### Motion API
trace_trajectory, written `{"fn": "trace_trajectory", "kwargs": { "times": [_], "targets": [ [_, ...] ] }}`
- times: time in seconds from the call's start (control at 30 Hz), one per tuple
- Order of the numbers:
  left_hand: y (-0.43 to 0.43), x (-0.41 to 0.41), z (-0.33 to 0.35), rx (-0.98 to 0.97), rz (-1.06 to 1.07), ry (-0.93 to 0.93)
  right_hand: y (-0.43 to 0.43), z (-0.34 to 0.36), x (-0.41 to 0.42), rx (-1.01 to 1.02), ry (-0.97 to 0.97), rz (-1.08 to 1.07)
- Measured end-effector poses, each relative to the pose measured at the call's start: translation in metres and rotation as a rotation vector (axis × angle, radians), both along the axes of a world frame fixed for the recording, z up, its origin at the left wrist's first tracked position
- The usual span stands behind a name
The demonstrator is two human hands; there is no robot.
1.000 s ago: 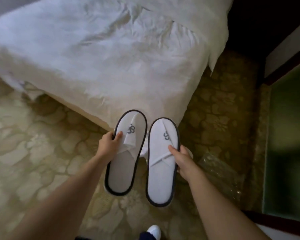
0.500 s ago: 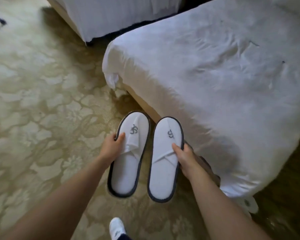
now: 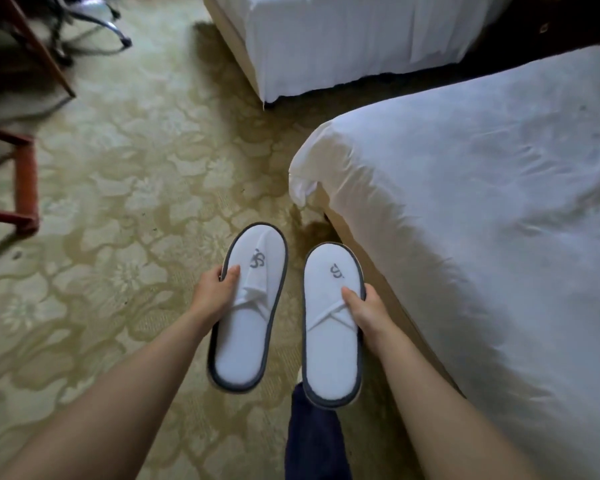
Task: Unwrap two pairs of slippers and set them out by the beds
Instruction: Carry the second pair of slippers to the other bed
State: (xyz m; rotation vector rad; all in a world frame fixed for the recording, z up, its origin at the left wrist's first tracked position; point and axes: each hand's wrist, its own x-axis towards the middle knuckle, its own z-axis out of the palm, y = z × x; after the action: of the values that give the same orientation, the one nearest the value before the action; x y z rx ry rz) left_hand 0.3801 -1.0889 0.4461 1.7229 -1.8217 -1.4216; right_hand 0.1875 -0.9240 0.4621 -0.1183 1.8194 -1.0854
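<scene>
I hold one white slipper in each hand, side by side above the patterned carpet, toes pointing away from me. The left slipper (image 3: 246,327) has a dark rim and a grey logo, and my left hand (image 3: 212,295) grips its left edge. My right hand (image 3: 367,315) grips the right edge of the right slipper (image 3: 329,337), thumb on its folded strap. The near bed (image 3: 482,209), covered in white linen, stands just to the right of the slippers. A second bed (image 3: 343,43) with a white skirt stands further off at the top.
A red-brown wooden frame (image 3: 26,188) stands on the left. Chair legs with castors (image 3: 94,22) show at the top left. The floral carpet (image 3: 125,188) stretches between them and the beds. My dark trouser leg (image 3: 314,441) is below the right slipper.
My view has swung left along the near bed, past its corner, so the second bed and the furniture on the left have come into sight. Both hands keep the same hold on the slippers.
</scene>
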Motion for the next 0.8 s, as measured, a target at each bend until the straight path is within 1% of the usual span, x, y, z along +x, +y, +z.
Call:
{"fn": "trace_trajectory", "kwargs": {
  "times": [0.2,0.33,0.47,0.6,0.7,0.8],
  "targets": [
    [-0.090,-0.066,0.003,-0.009,0.017,0.008,-0.107,-0.014,-0.068,-0.052,0.036,0.039],
    [-0.151,-0.124,-0.010,-0.016,0.091,-0.001,-0.169,-0.020,-0.124,-0.038,0.045,0.073],
    [-0.186,-0.178,-0.014,0.096,0.227,0.050,-0.219,-0.022,-0.173,-0.022,0.065,0.124],
    [-0.230,-0.213,-0.017,0.093,0.161,0.036,-0.274,-0.026,-0.203,-0.028,0.087,0.132],
    [-0.264,-0.224,-0.021,0.101,0.164,0.026,-0.313,-0.029,-0.217,-0.031,0.140,0.096],
    [-0.308,-0.231,-0.026,0.098,0.182,0.020,-0.355,-0.028,-0.233,-0.005,0.178,0.109]
  ]
}}
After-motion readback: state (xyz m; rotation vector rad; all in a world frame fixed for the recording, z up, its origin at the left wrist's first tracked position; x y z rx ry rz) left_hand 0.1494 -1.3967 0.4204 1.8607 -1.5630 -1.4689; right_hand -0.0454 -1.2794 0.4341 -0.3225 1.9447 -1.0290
